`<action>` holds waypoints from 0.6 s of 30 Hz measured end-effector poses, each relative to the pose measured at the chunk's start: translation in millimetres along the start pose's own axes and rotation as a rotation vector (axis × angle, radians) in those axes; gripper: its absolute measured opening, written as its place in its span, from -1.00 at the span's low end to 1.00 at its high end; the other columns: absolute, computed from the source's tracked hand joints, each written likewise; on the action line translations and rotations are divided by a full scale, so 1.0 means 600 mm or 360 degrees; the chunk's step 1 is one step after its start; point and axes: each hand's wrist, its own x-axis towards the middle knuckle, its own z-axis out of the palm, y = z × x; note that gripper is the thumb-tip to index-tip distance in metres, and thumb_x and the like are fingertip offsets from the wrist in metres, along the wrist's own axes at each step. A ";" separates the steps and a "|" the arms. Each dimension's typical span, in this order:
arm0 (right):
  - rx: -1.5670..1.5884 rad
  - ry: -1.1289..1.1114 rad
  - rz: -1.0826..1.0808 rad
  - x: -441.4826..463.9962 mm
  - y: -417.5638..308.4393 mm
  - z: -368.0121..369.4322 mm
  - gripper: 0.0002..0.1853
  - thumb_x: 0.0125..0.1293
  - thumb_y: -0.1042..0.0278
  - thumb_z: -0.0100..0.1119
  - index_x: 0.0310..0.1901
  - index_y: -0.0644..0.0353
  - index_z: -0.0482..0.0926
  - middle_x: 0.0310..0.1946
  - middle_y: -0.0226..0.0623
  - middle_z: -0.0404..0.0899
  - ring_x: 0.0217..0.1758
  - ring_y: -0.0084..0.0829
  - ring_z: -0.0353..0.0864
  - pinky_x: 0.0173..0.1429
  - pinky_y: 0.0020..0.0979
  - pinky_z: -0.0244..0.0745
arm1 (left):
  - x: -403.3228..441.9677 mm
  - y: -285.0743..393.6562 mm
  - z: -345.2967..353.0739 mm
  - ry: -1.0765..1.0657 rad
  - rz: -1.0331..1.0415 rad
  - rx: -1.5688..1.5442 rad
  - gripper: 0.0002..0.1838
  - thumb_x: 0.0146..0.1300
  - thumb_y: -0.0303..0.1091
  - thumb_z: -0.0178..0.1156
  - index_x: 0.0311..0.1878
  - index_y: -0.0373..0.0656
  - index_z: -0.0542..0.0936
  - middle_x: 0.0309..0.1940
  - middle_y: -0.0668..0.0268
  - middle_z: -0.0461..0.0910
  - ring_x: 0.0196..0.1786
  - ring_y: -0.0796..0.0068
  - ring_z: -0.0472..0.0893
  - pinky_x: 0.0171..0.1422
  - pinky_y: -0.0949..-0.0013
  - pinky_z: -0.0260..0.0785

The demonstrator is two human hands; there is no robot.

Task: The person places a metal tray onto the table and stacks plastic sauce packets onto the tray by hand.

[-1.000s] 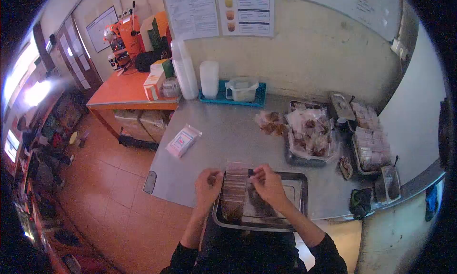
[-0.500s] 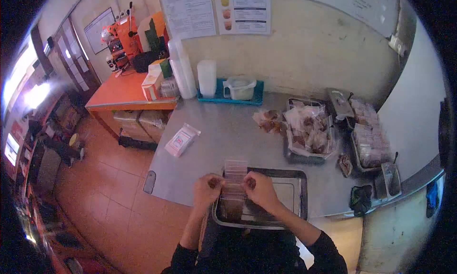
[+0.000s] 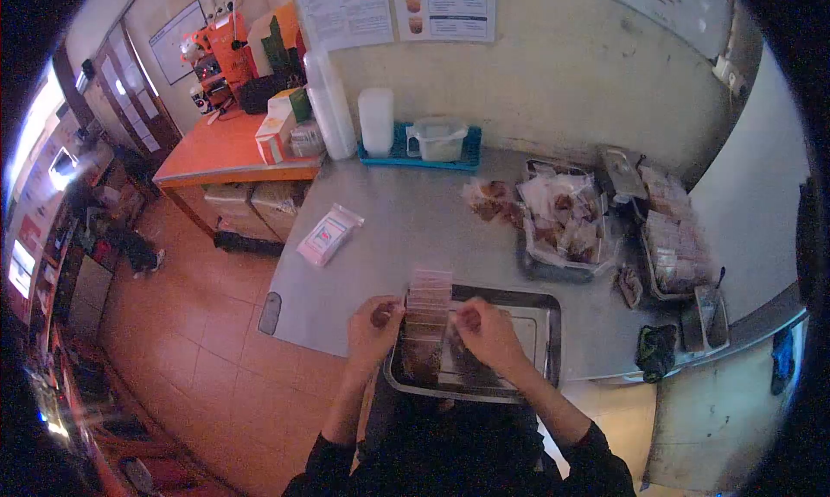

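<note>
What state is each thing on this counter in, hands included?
Plastic bags: overlapping in a row
Left hand: fingers curled, at the bags' left edge
Right hand: fingers curled, near the bags' right edge
Front tray: partly covered by the bags
Middle tray: heaped with pouches
Pink-and-white packet: lying flat; sealed or open, unclear
Dark bundle: crumpled

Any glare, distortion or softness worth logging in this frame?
Head view: black corners and curved edges, wide-angle distortion; head view: strong glare at the slanted white window strip, far left; head view: fine detail soft on the stacked clear plastic packets.
</note>
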 end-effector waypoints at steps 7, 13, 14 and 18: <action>-0.0202 -0.0312 0.0079 -0.028 0.004 0.013 -0.81 0.18 0.31 0.29 -0.30 0.26 0.60 -0.43 -0.12 0.67 -0.34 -0.22 0.70 -0.20 -0.27 0.57 | -0.018 0.029 -0.021 -0.0272 0.0073 0.0466 -0.82 0.07 -0.37 0.41 -0.25 -0.18 0.68 -0.38 0.19 0.66 -0.42 0.41 0.62 -0.29 0.37 0.48; -0.0201 -0.0168 -0.0051 -0.027 -0.008 0.022 -0.88 0.13 0.37 0.26 -0.35 0.21 0.61 -0.42 -0.14 0.68 -0.34 -0.13 0.69 -0.17 -0.22 0.57 | -0.027 0.027 -0.033 -0.0324 0.0027 0.0447 -0.83 -0.01 -0.46 0.40 -0.31 -0.20 0.66 -0.41 0.18 0.61 -0.40 0.33 0.61 -0.27 0.33 0.48; -0.0125 -0.0151 -0.0019 -0.027 -0.011 0.021 -0.90 0.12 0.38 0.26 -0.36 0.21 0.61 -0.41 -0.15 0.68 -0.33 -0.14 0.69 -0.17 -0.23 0.56 | -0.029 0.033 -0.037 -0.0381 0.0027 0.0548 -0.84 -0.02 -0.50 0.38 -0.32 -0.20 0.65 -0.43 0.18 0.59 -0.41 0.31 0.61 -0.27 0.33 0.47; -0.0153 -0.0145 -0.0064 -0.030 -0.002 0.022 -0.87 0.19 0.35 0.27 -0.31 0.22 0.65 -0.44 -0.21 0.67 -0.40 -0.33 0.68 -0.24 -0.35 0.55 | -0.038 0.031 -0.041 -0.0408 0.0136 0.0657 -0.87 -0.03 -0.57 0.34 -0.36 -0.20 0.63 -0.44 0.18 0.56 -0.42 0.28 0.60 -0.30 0.33 0.46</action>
